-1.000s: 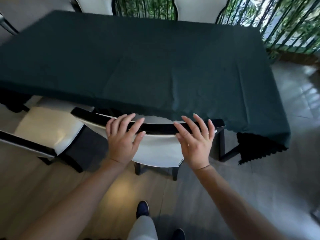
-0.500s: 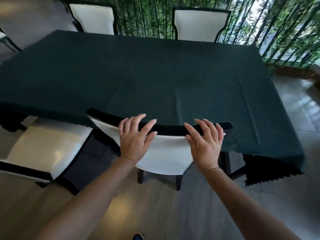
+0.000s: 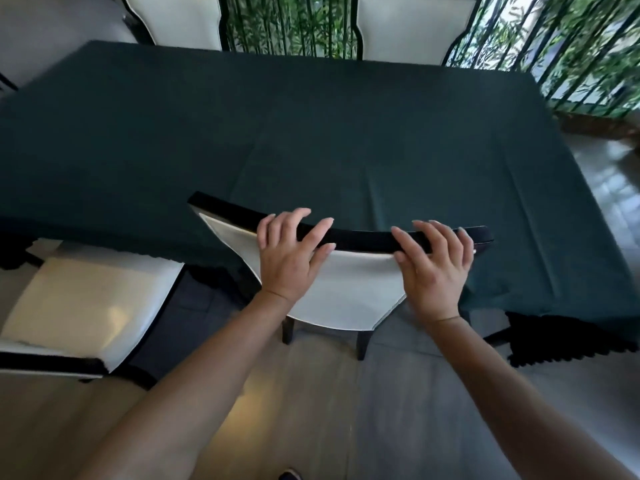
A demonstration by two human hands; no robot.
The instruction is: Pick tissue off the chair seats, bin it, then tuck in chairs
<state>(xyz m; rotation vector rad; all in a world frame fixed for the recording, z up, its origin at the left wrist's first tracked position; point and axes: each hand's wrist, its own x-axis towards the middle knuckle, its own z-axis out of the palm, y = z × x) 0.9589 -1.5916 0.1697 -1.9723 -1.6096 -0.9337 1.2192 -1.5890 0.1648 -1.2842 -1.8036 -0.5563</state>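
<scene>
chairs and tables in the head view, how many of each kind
White-cushioned chairs with black frames: 4 — one under both hands, one pulled out at left, two across the table
Tables under a dark green cloth: 1
Total: 5

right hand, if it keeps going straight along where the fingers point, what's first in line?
The right hand lies flat on the chair's black top rail, fingers pointing forward over the table. Past the rail, the first thing in line looks like the dark green tablecloth, though depth is unclear.
</scene>
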